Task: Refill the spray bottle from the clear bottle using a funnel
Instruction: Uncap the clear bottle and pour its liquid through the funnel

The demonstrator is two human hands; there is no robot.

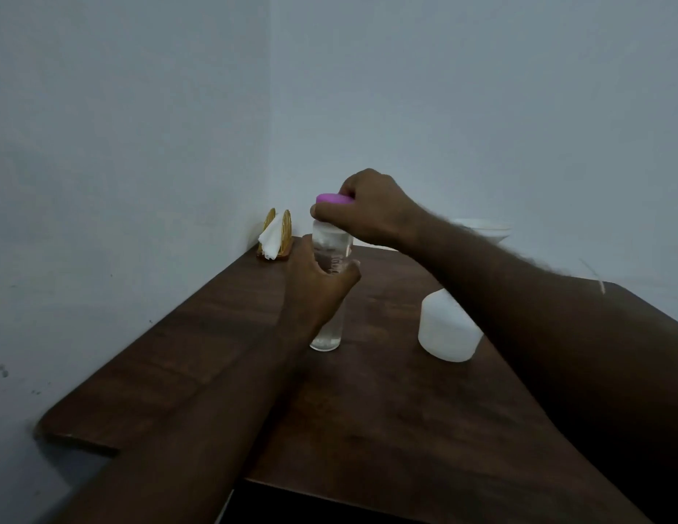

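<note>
The clear bottle [330, 251] stands upright on the dark wooden table [386, 402], with clear liquid inside. My left hand [318, 285] grips its body around the middle. My right hand [371, 213] comes from the right and holds the pink cap [332, 198] on top of the bottle, fingers curled over it. A white translucent spray bottle body [445, 330] stands to the right on the table, partly hidden by my right forearm; its top is covered. A white funnel-like object [485, 228] shows behind my right wrist, mostly hidden.
A wooden napkin holder [277, 236] with white tissue stands in the far corner against the wall. Walls close the table on the left and back. A thin white tube [593, 274] shows above my right forearm. The table's near edge is at the bottom.
</note>
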